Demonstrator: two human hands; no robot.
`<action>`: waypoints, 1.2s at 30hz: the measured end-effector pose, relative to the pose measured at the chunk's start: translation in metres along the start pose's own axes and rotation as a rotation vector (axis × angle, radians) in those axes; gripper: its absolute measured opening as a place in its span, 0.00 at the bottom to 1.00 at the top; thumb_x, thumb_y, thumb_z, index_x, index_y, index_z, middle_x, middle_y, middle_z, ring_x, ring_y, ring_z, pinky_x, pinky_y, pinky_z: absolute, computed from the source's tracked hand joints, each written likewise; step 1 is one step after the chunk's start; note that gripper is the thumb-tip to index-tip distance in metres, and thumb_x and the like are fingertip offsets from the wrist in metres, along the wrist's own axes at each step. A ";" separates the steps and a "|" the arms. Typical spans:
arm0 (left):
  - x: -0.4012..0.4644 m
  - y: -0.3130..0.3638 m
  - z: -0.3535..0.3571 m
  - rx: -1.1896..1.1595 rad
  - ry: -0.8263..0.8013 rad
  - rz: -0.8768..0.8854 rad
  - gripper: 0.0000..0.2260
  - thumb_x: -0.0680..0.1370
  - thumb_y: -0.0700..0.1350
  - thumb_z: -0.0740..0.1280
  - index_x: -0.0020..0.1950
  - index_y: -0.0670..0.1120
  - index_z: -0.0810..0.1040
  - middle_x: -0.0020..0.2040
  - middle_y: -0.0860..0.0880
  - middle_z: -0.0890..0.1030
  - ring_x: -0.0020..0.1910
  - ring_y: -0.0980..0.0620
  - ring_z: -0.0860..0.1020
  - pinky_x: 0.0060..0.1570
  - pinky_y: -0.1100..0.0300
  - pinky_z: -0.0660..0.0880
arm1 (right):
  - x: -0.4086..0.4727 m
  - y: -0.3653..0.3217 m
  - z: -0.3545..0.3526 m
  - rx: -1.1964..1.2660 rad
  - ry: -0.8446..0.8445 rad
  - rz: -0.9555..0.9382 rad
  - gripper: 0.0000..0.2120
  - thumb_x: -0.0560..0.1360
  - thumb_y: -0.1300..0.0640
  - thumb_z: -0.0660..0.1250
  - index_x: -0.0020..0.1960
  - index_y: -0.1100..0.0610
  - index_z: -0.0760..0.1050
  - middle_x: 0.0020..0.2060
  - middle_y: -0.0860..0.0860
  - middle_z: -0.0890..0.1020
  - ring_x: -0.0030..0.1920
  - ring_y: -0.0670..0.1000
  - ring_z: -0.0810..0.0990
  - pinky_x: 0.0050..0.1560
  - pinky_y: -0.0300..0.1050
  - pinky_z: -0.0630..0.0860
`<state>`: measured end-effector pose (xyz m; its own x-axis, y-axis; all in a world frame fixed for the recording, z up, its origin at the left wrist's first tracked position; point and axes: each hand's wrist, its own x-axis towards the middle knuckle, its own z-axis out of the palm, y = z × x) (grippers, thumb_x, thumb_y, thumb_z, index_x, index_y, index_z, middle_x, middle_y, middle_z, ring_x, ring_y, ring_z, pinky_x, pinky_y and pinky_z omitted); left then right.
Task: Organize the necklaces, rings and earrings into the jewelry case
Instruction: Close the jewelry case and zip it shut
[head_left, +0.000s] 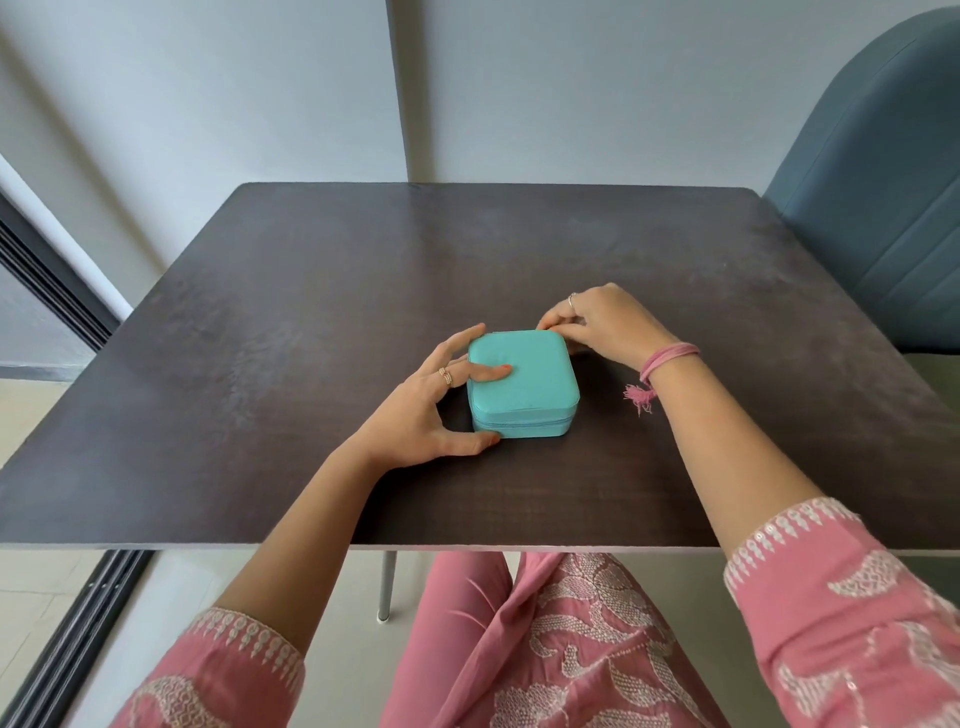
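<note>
Case: I see the zipped teal jewelry case (522, 384) mid-surface (311, 291).
Left grip (441, 410): steadies the case's 9 o'clock side, fingers straight.
Right grip (597, 325): pinches at its 1 o'clock corner.

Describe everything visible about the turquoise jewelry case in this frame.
The jewelry case is a small square turquoise box with rounded corners, covered in what looks like smooth faux leather. It lies flat and closed near the middle of the dark table, a zipper line running round its side. The left hand steadies it, a finger pressing on the lid and the thumb at the near corner. The right hand pinches at its far right corner, probably the zipper pull.
</note>
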<state>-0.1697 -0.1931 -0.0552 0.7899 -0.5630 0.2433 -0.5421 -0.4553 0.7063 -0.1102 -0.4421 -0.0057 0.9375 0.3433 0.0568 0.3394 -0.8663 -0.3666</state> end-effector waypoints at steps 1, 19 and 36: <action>-0.001 0.001 0.000 0.001 -0.005 -0.006 0.29 0.70 0.48 0.76 0.68 0.58 0.70 0.77 0.56 0.53 0.74 0.58 0.60 0.72 0.59 0.61 | -0.002 -0.001 0.001 0.025 0.021 0.010 0.11 0.78 0.61 0.63 0.55 0.53 0.82 0.45 0.48 0.84 0.39 0.46 0.80 0.41 0.32 0.70; -0.009 0.062 0.044 -0.468 0.374 -0.532 0.25 0.83 0.51 0.52 0.78 0.48 0.49 0.78 0.56 0.52 0.75 0.62 0.50 0.66 0.72 0.47 | -0.071 -0.060 0.076 1.228 0.311 0.445 0.28 0.73 0.39 0.59 0.70 0.49 0.70 0.66 0.44 0.75 0.67 0.44 0.72 0.72 0.52 0.64; -0.002 -0.073 -0.146 -0.405 0.791 -0.646 0.11 0.80 0.42 0.56 0.54 0.50 0.77 0.51 0.53 0.77 0.53 0.54 0.74 0.56 0.62 0.70 | 0.125 -0.188 0.108 1.243 0.011 0.169 0.26 0.68 0.44 0.56 0.52 0.66 0.69 0.46 0.59 0.76 0.50 0.54 0.74 0.68 0.67 0.62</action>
<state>-0.0902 -0.0585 -0.0103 0.9299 0.3678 0.0040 0.0603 -0.1633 0.9847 -0.0651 -0.1971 -0.0304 0.9647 0.2536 -0.0709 -0.0812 0.0305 -0.9962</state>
